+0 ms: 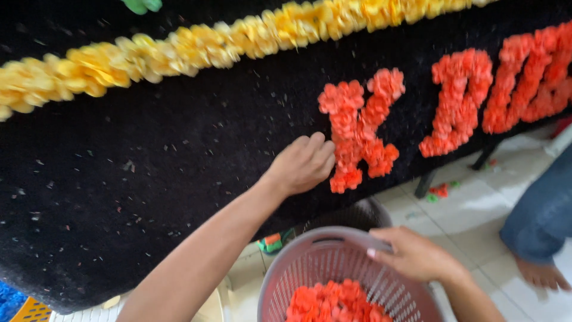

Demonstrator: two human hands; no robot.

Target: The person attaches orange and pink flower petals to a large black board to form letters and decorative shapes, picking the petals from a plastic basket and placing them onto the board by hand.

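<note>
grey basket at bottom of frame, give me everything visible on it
The grey basket is round, plastic by its look, with thin vertical slots in its wall and a smooth rolled rim. It sits low in the frame, below the black board, its base cut off by the picture's edge. A heap of orange flowers lies inside. The right hand grips the far rim, fingers over the edge. The left hand is clear of it.

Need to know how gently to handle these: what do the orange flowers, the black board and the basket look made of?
Orange flowers: likely paper or thin foam, matte, with crinkled petals. Black board: looks like soft fuzzy felt or foam, matte and speckled with scraps. Basket: rigid grey-pink plastic with slotted walls, slightly glossy; the right hand grips its rim.
</note>
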